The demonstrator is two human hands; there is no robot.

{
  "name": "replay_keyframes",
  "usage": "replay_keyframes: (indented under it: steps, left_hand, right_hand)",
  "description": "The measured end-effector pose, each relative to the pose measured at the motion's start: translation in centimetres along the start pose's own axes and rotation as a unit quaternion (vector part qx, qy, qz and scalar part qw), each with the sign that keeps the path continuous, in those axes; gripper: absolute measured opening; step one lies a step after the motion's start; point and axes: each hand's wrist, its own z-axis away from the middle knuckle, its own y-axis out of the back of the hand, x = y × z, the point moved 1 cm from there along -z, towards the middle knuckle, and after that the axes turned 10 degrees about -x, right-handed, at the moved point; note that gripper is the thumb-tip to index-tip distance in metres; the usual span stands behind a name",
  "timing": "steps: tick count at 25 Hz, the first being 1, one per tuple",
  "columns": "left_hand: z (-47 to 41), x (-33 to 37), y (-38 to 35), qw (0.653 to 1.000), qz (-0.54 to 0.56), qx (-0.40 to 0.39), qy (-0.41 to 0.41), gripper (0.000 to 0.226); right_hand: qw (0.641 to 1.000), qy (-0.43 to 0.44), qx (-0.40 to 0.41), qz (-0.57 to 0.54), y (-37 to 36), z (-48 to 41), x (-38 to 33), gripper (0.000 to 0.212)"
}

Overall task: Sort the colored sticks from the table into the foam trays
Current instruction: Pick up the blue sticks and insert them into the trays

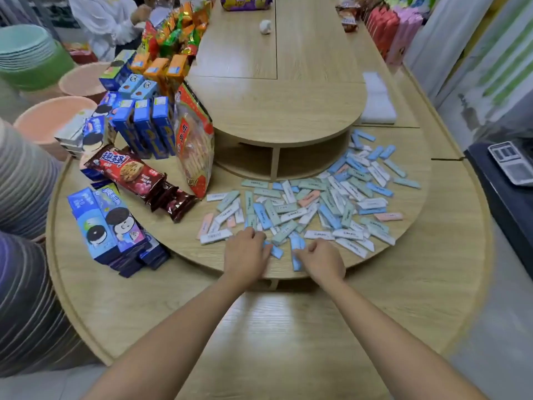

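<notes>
Several flat sticks in blue, green, white and pink (317, 197) lie scattered across the middle tier of the wooden table (418, 284). My left hand (245, 255) rests at the pile's near edge, its fingers curled over a blue stick (275, 251). My right hand (323, 262) sits just right of it, fingers curled round another blue stick (297, 252) that lies near the tier's front edge. A stack of white foam trays (376, 99) stands at the back right, far from both hands.
Boxes and packets of biscuits (115, 223) crowd the table's left side, with a tall snack bag (193, 142) beside the pile. A raised upper tier (277, 111) stands behind the sticks. Stacked basins (49, 119) fill the far left. A person stands at the back left.
</notes>
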Motion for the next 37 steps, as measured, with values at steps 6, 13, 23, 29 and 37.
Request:
replay_keyframes:
  steps: [6, 13, 23, 29, 37]
  left_hand:
    - [0.2, 2.3, -1.3, 0.984, 0.078, -0.045, 0.156, 0.049]
    - [0.3, 3.4, -1.7, 0.971, 0.134, -0.019, 0.196, 0.027]
    - [3.7, 2.4, -1.4, 0.921, 0.379, 0.036, 0.085, 0.022]
    - [7.1, 7.1, -0.5, 0.877, 0.474, -0.066, -0.050, 0.005]
    - [9.0, 24.9, -5.0, 0.851, 0.473, -0.173, -0.147, 0.004]
  right_hand:
    - [0.998, -0.021, 0.017, 0.058, -1.3, -0.4, 0.7, 0.037]
    - [0.999, 0.034, 0.001, 0.025, -1.2, -0.3, 2.1, 0.013]
    - [0.920, 0.135, -0.006, -0.368, 2.9, 3.6, 4.4, 0.010]
    - [0.869, 0.104, -0.024, -0.484, 4.4, 8.6, 10.3, 0.008]
    - [0.861, 0.110, 0.028, -0.496, 14.9, 10.8, 24.3, 0.012]
